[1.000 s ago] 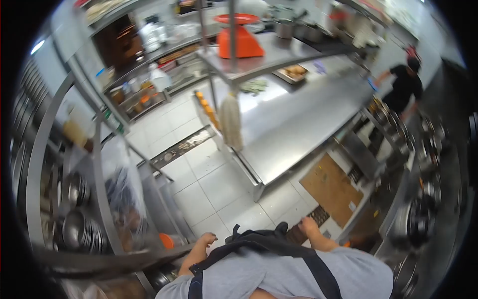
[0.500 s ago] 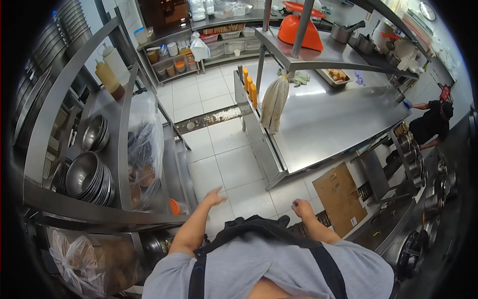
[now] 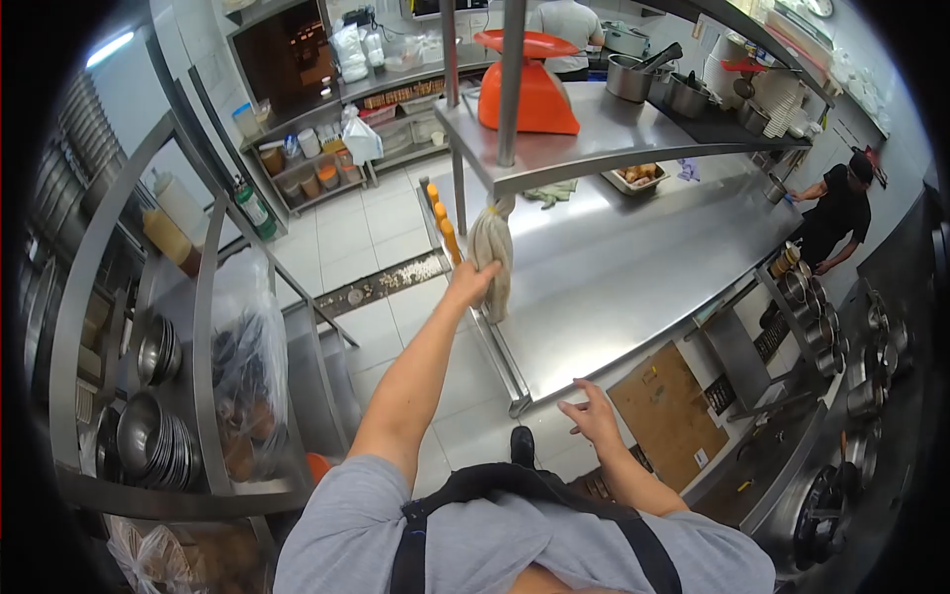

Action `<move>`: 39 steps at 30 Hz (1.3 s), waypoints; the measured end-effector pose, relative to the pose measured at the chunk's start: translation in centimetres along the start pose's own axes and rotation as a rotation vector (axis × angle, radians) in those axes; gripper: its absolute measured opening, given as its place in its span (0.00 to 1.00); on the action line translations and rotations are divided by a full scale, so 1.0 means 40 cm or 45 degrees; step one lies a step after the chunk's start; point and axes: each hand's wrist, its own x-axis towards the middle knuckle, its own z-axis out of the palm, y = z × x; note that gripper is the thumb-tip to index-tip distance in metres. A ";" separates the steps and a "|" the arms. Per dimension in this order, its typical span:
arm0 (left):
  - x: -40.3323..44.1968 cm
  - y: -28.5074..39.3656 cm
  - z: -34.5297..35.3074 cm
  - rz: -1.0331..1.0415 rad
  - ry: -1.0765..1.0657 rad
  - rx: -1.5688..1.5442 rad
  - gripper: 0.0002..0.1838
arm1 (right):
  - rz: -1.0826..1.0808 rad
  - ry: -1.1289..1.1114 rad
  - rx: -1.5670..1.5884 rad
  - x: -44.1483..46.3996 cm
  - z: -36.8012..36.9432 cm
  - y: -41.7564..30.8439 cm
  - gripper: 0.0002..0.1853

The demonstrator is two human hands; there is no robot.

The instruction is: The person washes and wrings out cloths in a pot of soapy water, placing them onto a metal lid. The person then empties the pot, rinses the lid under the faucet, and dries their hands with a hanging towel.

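Note:
A greyish-white cloth (image 3: 492,238) hangs from the corner of the metal shelf above the counter, gathered at its top. My left hand (image 3: 478,284) reaches forward and grasps its left side, the fingers partly hidden against the fabric. Yellow-orange knife handles (image 3: 443,224) stick up at the counter's end, just beyond that hand. My right hand (image 3: 592,414) is held low in front of the counter's near edge, fingers apart and nothing in it.
The steel counter (image 3: 614,287) carries a tray of food (image 3: 636,178) and a green cloth (image 3: 550,194). An orange scale (image 3: 527,94) stands on the shelf above. Metal bowls (image 3: 148,436) fill the left rack. A co-worker (image 3: 836,213) stands far right; another person (image 3: 566,35) is at the back.
I have moved forward, closer to the counter. My left hand has risen from beside the left rack and taken hold of the hanging cloth. My right hand has opened its fingers.

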 end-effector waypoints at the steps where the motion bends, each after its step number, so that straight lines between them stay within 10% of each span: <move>1: 0.008 -0.033 0.031 0.030 0.021 0.072 0.32 | -0.048 0.021 0.034 0.031 -0.026 -0.024 0.36; 6: -0.148 0.088 0.122 -0.050 0.219 0.060 0.29 | -0.283 -0.034 0.373 0.200 0.003 -0.100 0.39; 12: -0.253 0.233 0.108 -0.175 0.017 -1.374 0.29 | -0.412 -0.244 0.616 0.378 0.078 -0.264 0.30; 14: -0.294 0.306 -0.012 -0.339 -0.267 -1.316 0.24 | -0.207 -0.403 0.846 0.399 0.073 -0.285 0.28; 16: -0.249 0.339 -0.133 0.145 -0.206 0.317 0.23 | -0.219 -0.563 0.957 0.410 0.072 -0.285 0.23; 20: -0.151 0.578 -0.169 0.695 0.298 -0.687 0.26 | -0.018 -0.759 1.050 0.325 0.143 -0.380 0.19; 23: -0.070 0.631 -0.099 0.827 -0.383 -1.557 0.27 | -0.119 -0.942 1.196 0.253 0.161 -0.487 0.17; 26: -0.076 0.572 -0.021 0.632 -0.795 -2.148 0.27 | 0.359 -0.964 1.107 0.302 0.086 -0.519 0.20; 33: -0.204 0.187 0.019 -0.096 -1.372 -1.132 0.23 | -0.423 -0.427 0.892 0.369 -0.060 -0.442 0.11; 37: -0.162 0.079 0.087 0.412 -0.370 -1.021 0.28 | -1.355 -0.588 -0.279 0.334 0.024 -0.453 0.11; 39: -0.202 0.176 0.086 0.426 -0.078 -1.067 0.30 | -1.545 -0.422 -0.139 0.334 0.063 -0.443 0.11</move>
